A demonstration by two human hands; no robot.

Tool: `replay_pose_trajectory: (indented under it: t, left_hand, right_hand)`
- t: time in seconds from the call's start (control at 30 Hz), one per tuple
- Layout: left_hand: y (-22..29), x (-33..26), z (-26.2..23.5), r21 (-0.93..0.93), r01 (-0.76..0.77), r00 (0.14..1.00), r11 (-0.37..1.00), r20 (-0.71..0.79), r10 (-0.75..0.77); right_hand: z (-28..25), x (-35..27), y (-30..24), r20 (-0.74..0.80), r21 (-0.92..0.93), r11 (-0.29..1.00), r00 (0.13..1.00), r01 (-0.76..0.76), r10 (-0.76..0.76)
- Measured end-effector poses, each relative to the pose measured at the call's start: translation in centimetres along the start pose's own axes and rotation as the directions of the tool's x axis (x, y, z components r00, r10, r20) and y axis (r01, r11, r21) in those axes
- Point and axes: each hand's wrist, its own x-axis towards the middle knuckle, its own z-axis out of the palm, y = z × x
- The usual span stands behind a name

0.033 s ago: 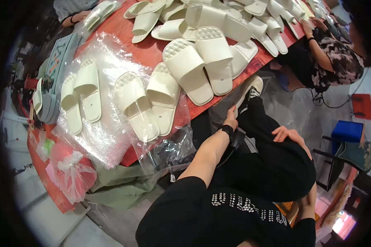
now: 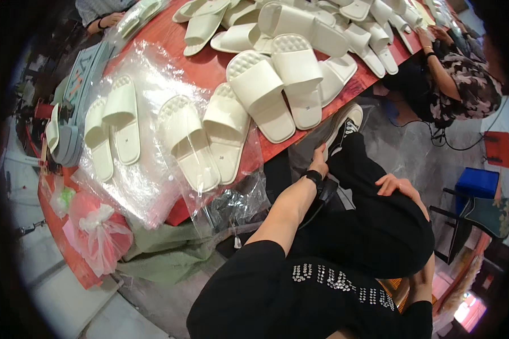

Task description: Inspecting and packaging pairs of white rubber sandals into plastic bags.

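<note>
My left hand (image 2: 318, 163) is at the sole edge of the black-and-white sneaker (image 2: 345, 127) on my raised foot. Its fingers curl against the shoe, partly hidden. My right hand (image 2: 398, 186) lies on my black-trousered leg (image 2: 373, 220) with fingers spread, holding nothing. On the red table (image 2: 274, 150) nearest my left hand stands a pair of cream slippers with padded insoles (image 2: 260, 96). To its left, another cream pair (image 2: 189, 144) is partly inside a clear plastic bag (image 2: 232, 198). A third pair (image 2: 120, 121) lies on a stack of clear bags (image 2: 147, 192).
Many cream slippers (image 2: 203, 28) are heaped at the table's far side. A pink plastic bag (image 2: 99, 231) is tied at the left corner. A person (image 2: 458, 85) sits at the right, another person's hand (image 2: 112, 20) is far left. A blue stool (image 2: 476, 183) and a chair (image 2: 492, 214) stand right.
The view has shifted very slightly. My hands and the slippers keep their places.
</note>
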Motion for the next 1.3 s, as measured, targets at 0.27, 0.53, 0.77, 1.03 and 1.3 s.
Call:
replay_pose_trajectory:
  t: [0.27, 0.53, 0.77, 1.03, 1.3]
  left_hand:
    - [1.9, -0.2, -3.1, -0.055, -0.069, 0.963, 0.996, 0.257, 0.081]
    - [0.5, -2.8, 0.1, 0.115, -0.162, 0.986, 0.98, -0.004, 0.164]
    - [1.4, 0.7, -2.7, 0.071, -0.149, 0.978, 0.986, 0.158, 0.136]
    - [2.2, 3.8, -4.0, 0.056, -0.059, 0.995, 0.997, -0.081, 0.063]
    - [0.9, -3.5, 4.2, 0.859, -0.49, 0.714, 0.146, 0.3, 0.632]
  right_hand:
    - [1.7, 0.5, -1.1, -0.107, 0.002, 1.0, 0.994, -0.015, 0.015]
    - [-0.1, -1.3, 0.7, 0.001, 0.027, 0.985, 0.985, -0.171, 0.171]
    - [1.3, 0.8, 0.2, 0.043, 0.057, 0.978, 0.979, -0.201, 0.198]
    - [1.9, 1.5, 0.6, -0.081, 0.168, 0.936, 0.942, -0.309, 0.326]
    - [-3.3, -1.2, 6.8, -0.565, 0.392, 0.882, 0.687, -0.263, 0.456]
